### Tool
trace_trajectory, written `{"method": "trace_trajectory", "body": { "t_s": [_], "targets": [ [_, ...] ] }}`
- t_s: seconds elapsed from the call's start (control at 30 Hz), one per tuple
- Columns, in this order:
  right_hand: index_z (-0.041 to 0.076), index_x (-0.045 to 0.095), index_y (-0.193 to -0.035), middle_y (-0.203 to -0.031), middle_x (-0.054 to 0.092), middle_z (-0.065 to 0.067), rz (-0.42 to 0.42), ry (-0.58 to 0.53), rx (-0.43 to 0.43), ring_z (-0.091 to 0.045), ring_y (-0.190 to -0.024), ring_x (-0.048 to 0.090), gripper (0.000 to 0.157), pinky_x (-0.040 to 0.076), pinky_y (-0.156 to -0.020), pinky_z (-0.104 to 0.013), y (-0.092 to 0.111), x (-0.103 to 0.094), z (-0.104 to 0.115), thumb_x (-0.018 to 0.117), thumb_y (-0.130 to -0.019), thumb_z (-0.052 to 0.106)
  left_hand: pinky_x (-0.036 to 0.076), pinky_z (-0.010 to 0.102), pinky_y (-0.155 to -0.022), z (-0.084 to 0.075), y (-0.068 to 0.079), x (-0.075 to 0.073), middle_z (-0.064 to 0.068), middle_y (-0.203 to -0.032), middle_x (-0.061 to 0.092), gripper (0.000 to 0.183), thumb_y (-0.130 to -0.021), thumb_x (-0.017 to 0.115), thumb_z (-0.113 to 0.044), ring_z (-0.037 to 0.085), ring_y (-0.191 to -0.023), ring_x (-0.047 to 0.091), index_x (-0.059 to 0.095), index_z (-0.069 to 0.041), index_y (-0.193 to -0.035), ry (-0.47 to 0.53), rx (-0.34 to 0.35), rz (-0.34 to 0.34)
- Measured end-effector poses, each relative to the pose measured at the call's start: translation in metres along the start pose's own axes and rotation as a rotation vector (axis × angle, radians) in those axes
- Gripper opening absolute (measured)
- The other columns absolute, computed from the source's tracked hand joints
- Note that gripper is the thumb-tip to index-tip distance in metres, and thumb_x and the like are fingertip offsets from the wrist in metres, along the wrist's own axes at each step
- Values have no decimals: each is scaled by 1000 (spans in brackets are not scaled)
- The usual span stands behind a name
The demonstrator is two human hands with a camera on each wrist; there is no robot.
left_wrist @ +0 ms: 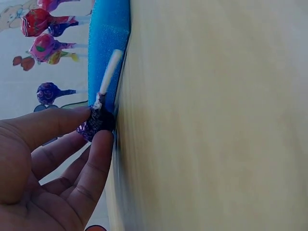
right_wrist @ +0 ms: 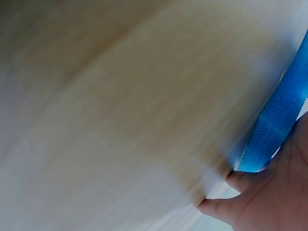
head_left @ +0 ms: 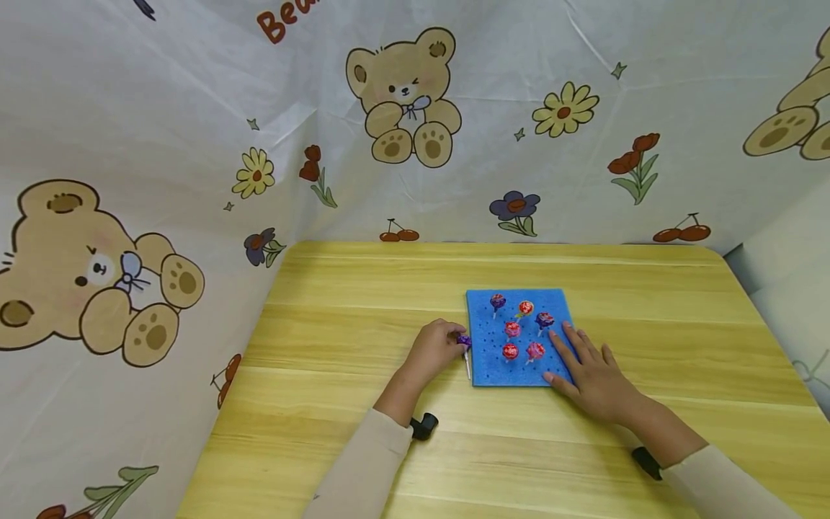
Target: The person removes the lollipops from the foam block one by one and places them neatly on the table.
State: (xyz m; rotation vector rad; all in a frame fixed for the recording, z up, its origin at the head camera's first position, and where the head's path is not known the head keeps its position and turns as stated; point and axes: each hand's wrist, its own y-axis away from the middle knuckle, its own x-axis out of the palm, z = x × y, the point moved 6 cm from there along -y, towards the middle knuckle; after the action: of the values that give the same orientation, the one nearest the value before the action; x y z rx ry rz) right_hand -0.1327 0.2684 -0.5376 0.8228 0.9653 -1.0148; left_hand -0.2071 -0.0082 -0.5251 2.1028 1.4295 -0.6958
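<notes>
A blue foam board (head_left: 489,371) lies on the table, and several lollipops stand in it by their sticks, among them a purple one (head_left: 497,301) and a red one (head_left: 510,352). My left hand (head_left: 436,352) pinches another purple-wrapped lollipop (left_wrist: 97,120) by its candy end, between thumb and fingertips. Its white stick (left_wrist: 111,72) points toward my body along the board's left side. My right hand (head_left: 599,382) lies with spread fingers at the board's right edge, its thumb and forefinger over the blue surface. In the right wrist view, the palm (right_wrist: 284,187) is beside the board's side.
Small dark holes dot the board's top. The board rests on a light wood table (head_left: 363,288). A white cloth with printed bears (head_left: 408,101) hangs behind and to the left. Each wrist wears a black camera mount (head_left: 424,427).
</notes>
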Motion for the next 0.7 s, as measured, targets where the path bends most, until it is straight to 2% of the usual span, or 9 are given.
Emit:
{"method": "trace_trajectory", "body": {
  "t_s": [0.43,0.7],
  "targets": [
    [20,11,-164,-170,3,-20,7,-11,6,-54,-152,9,83,6,-114,-80,0,-1,1,50,-101,56,51,20,-72,1,3,-7,5,-112,66,34,-91,74,-16,9,-86,60,72,-12,-124,-24,-7,-2],
    [17,14,-164,-170,6,-21,-19,-22,-10,-54,-152,11,83,7,-113,-81,0,-3,4,53,-101,54,54,20,-73,0,6,-14,4,-120,66,33,-93,72,-14,10,-91,65,70,-13,-127,17,-1,-31]
  ]
}}
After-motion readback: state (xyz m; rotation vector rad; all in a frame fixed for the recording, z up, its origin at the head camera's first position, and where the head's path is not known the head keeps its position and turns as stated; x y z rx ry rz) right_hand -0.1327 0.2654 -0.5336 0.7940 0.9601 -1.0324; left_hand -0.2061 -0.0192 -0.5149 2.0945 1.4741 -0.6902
